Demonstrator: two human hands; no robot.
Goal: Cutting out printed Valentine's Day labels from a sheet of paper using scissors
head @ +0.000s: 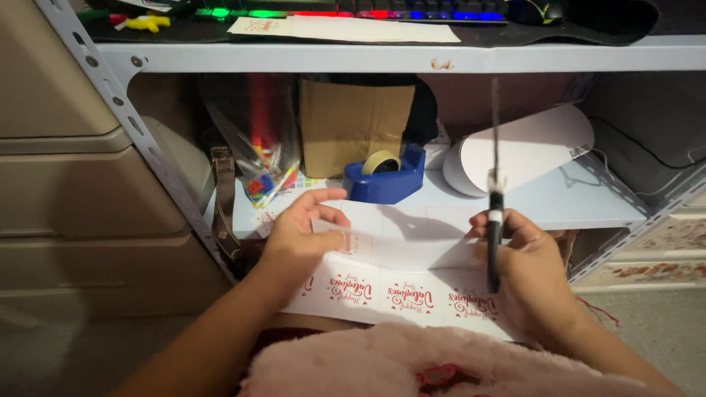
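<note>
Left hand (pixel 305 231) is pressing flat on the white printed sheet (pixel 397 257), fingers spread, thumb pointing right. Sheet's long axis is running left to right between both hands. Right hand (pixel 526 257) is gripping scissors (pixel 494 220), blades pointing up and away, right at the sheet's right end.

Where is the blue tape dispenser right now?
In the head view, the blue tape dispenser sits on the lower shelf near centre, in front of a brown cardboard piece and left of a rolled white sheet.
</note>
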